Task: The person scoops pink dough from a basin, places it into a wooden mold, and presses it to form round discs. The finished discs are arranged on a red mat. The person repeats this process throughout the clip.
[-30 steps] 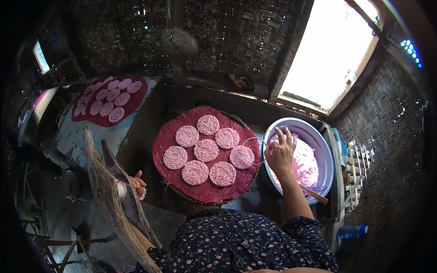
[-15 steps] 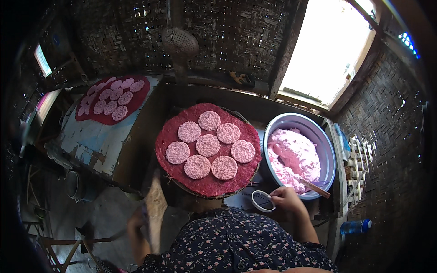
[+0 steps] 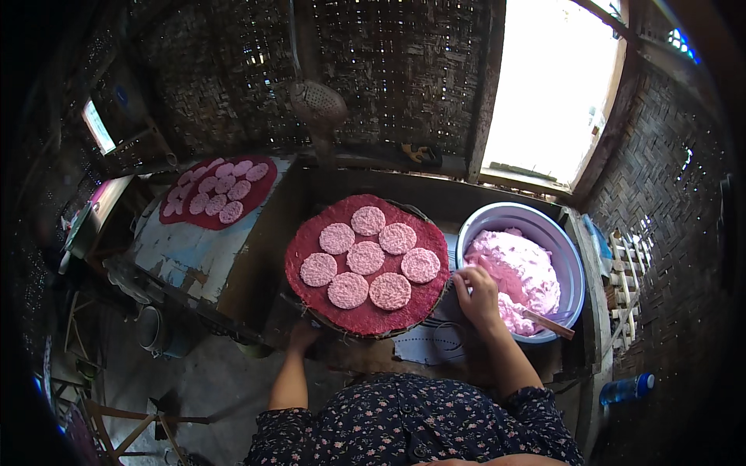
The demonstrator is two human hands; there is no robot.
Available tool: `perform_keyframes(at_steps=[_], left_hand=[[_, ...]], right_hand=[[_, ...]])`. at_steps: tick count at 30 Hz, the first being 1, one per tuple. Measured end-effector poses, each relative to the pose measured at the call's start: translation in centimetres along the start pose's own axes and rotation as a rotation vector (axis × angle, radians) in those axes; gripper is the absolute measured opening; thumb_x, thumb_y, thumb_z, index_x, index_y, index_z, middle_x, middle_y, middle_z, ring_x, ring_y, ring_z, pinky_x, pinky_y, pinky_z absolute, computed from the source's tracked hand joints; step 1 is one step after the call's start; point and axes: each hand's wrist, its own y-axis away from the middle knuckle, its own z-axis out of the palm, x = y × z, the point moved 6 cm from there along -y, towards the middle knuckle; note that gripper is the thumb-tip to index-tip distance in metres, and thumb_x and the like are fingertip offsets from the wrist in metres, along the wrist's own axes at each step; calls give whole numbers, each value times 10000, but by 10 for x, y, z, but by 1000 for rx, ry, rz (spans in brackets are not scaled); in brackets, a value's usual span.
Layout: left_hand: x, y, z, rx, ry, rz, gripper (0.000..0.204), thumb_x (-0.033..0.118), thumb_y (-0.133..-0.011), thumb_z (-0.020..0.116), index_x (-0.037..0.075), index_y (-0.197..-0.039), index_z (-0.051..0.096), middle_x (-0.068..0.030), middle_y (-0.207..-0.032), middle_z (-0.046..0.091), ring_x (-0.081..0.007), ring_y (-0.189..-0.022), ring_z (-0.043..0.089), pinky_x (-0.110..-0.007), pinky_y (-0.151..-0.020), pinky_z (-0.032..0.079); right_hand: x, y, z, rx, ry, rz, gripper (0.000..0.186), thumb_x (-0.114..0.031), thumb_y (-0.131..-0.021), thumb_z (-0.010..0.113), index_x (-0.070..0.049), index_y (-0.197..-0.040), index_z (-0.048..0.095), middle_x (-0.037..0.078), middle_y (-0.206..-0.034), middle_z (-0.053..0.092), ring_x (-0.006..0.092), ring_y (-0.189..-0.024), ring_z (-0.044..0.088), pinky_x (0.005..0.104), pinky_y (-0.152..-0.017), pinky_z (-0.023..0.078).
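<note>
A round woven tray [image 3: 423, 330] covered by a red sheet [image 3: 326, 303] lies in front of me. Several pale pink, rough-surfaced discs [image 3: 365, 258] rest on the sheet, spaced apart. My left hand [image 3: 304, 335] is at the tray's lower left edge, its fingers dim and partly hidden. Beside the tray's right edge, my right hand [image 3: 479, 295] has its fingers bent together at the tub's left rim; what they hold, if anything, is hidden. The large grey-lilac tub [image 3: 571, 272] contains a pink and white moist mass [image 3: 528, 260], with a wooden handle [image 3: 548, 322] sticking out.
At the left, a worn table [image 3: 175, 256] bears another red sheet [image 3: 260, 194] with pink discs. A perforated ladle [image 3: 318, 102] hangs by the woven wall. A blue bottle [image 3: 625, 389] stands at the right, and a bucket [image 3: 151, 330] is on the floor at left.
My right hand has moved up and forward to the tub's rim; the white ring it held no longer shows in it. My left hand has come to the tray; the long brown piece beside it is gone from view.
</note>
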Motion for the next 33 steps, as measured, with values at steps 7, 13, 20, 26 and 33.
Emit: perform_keyframes(at_steps=[7,13,20,26,33], left_hand=[[17,-14,-105,330,306,-310,392,333,-855,593,40,-1113,622,-161,-1109,635,-288,-1052,601,-356,-886,465],[90,-50,-154,501,523,-92,360,200,-795,667,0,-1089,612,-162,-936,684,-198,-878,666,-306,-782,503],[125,-56,-172,412,245,145,535,104,-715,702,60,-1216,519,-129,-835,677,-209,-766,668,-326,-714,530],[147,-60,-218,390,398,389,549,92,-710,719,107,-1220,518,-92,-776,677,-169,-682,650,-292,-660,520],[65,-76,-377,480,489,500,487,96,-726,703,89,-1181,528,-101,-782,678,-205,-723,664,-309,-658,513]], right_hand=[[36,-67,49,-104,190,-22,302,-223,-829,607,9,-1016,654,209,-1013,636,362,-932,614,395,-883,466],[32,-75,62,-246,157,-39,306,-190,-782,633,36,-986,664,220,-1066,628,344,-1007,604,386,-910,461],[8,-81,62,-200,156,-91,328,11,-709,562,-3,-1021,663,168,-1100,628,308,-1016,609,357,-909,478],[-55,-110,36,-210,70,97,370,64,-711,522,5,-1051,656,137,-1118,638,197,-763,678,295,-586,558],[-203,-173,114,-261,-27,53,420,97,-660,521,48,-1059,645,171,-1116,634,175,-652,659,278,-558,534]])
